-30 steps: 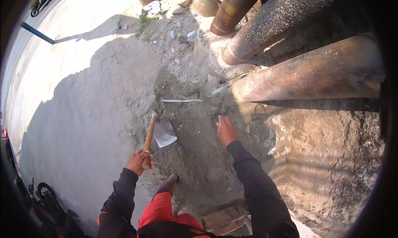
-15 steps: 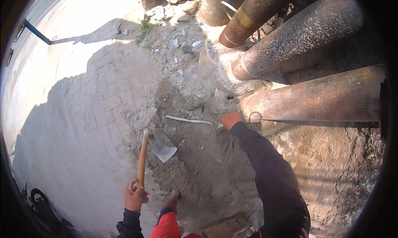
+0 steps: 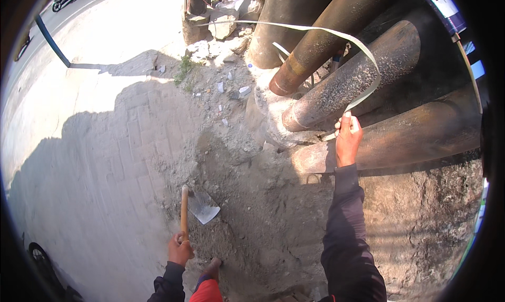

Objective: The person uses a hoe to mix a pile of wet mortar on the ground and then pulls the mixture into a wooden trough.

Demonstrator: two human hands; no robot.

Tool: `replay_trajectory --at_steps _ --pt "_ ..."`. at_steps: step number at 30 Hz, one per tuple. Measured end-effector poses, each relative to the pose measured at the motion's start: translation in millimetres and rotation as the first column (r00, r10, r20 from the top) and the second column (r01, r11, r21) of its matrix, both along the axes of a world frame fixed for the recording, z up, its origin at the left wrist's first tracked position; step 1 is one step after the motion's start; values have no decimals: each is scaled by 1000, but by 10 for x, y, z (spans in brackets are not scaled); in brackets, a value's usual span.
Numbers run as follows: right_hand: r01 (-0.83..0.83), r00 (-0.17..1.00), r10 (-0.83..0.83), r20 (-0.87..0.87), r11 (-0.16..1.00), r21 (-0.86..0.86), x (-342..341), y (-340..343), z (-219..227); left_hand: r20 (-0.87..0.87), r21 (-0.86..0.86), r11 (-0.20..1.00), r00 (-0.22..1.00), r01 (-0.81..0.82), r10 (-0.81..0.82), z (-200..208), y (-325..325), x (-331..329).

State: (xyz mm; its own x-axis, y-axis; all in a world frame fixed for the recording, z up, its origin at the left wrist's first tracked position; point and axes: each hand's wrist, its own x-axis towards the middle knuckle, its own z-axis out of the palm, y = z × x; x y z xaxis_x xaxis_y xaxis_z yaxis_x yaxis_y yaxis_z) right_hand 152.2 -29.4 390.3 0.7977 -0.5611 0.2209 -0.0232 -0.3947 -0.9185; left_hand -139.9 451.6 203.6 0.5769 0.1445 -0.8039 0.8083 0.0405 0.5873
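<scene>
Head view: left fingers clamped round wooden hoe handle; right fingers pinching flat, curling strap.

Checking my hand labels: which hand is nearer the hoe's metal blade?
Left. The left hand grips the hoe's wooden handle, below and left of the metal blade; the right hand is farther off, above and right, holding a pale strap.

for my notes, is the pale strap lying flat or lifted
Lifted: the right hand grips the pale strap, which arcs in front of the rusty pipes; whether its far end is free, I cannot tell.
</scene>
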Motion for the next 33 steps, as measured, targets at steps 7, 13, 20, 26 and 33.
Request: replay_trajectory --at_steps 7,13,20,26,33 --pt "278 923 -376 79 796 538 356 -118 -2 29 -25 1000 1000 -2 2 -28 -111 68" --pt "482 819 -564 -103 581 655 1021 -685 -593 23 7 1000 1000 0 0 18 -45 85" --pt "847 516 -671 -533 493 200 1336 -1241 -1124 98 8 999 994 50 -50 -354 -17 -56" --pt "878 454 -882 -125 419 232 1249 -1159 -817 66 -12 1000 998 1 0 -92 -71 34" --pt "382 774 -620 126 617 688 1350 -1336 -245 56 -13 998 997 54 -53 -201 -21 -4"
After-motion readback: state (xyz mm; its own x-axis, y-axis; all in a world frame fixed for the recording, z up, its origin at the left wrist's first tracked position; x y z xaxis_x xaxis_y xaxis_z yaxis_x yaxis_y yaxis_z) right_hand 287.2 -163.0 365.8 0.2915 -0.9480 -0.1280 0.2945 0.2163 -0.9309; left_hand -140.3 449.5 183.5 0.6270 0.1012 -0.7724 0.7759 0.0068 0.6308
